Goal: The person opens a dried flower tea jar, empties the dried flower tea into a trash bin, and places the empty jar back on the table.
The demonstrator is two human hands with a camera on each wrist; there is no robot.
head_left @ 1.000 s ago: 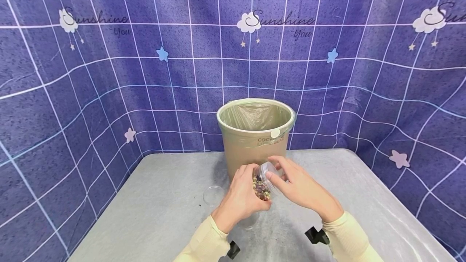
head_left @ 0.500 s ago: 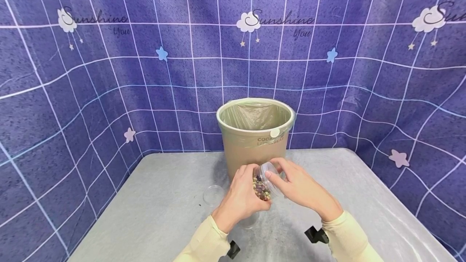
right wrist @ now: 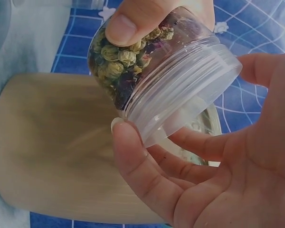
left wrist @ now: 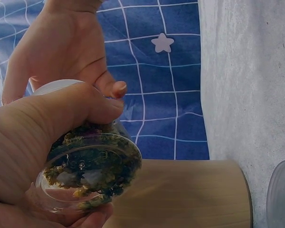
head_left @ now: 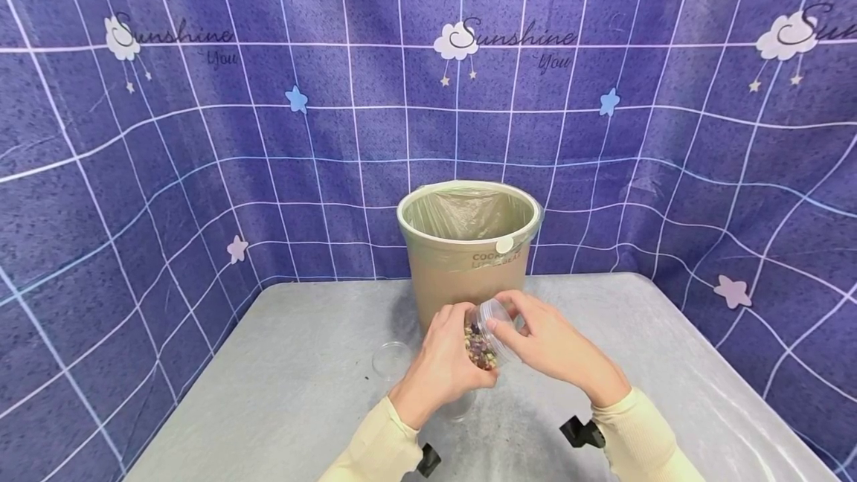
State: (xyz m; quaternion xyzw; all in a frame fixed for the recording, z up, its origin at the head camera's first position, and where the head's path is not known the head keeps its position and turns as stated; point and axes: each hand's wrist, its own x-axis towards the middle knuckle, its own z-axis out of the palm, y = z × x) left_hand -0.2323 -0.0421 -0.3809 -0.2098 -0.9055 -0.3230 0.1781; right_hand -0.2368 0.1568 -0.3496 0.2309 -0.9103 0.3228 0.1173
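My left hand (head_left: 442, 359) grips a clear plastic jar (head_left: 478, 348) by its body, tilted with its lidded end up to the right. Dried yellow-green flower buds (right wrist: 113, 70) and dark purple bits show through the wall. The ribbed, translucent screw lid (right wrist: 190, 88) sits over the jar's mouth. My right hand (head_left: 562, 344) holds this lid, thumb on the near side and fingers round the far side. In the left wrist view, the left thumb (left wrist: 92, 102) lies across the jar near its round base.
Behind the hands stands a beige bin (head_left: 445, 277) lined with a thin bag. A clear round lid (head_left: 391, 361) lies on the grey table (head_left: 288, 385) left of the hands. Another clear round piece (head_left: 458, 409) shows partly under the left hand. A blue grid-patterned curtain (head_left: 375, 132) surrounds the table.
The right hand's fingers have shifted slightly round the lid. The left hand and the jar have stayed in place.
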